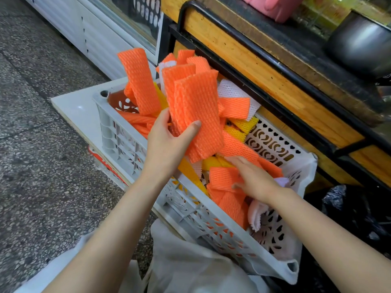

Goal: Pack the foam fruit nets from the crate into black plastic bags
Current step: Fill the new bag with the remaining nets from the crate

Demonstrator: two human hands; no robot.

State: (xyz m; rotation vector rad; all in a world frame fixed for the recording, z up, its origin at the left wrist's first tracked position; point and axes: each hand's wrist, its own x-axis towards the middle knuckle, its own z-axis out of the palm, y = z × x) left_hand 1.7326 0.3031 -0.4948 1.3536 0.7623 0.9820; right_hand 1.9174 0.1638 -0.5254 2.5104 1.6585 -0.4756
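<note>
A white perforated plastic crate holds a heap of orange, yellow and white foam fruit nets. My left hand grips a thick bunch of orange nets, held upright above the crate's middle. My right hand reaches into the near right part of the crate, its fingers resting on flat orange nets that lie in the pile; whether it holds one I cannot see. A black plastic bag lies on the floor to the right of the crate.
The crate sits on a white board over a speckled stone floor. A wooden counter with a black metal frame runs behind it, with a metal pot on top. Pale translucent bags lie under the crate's near corner.
</note>
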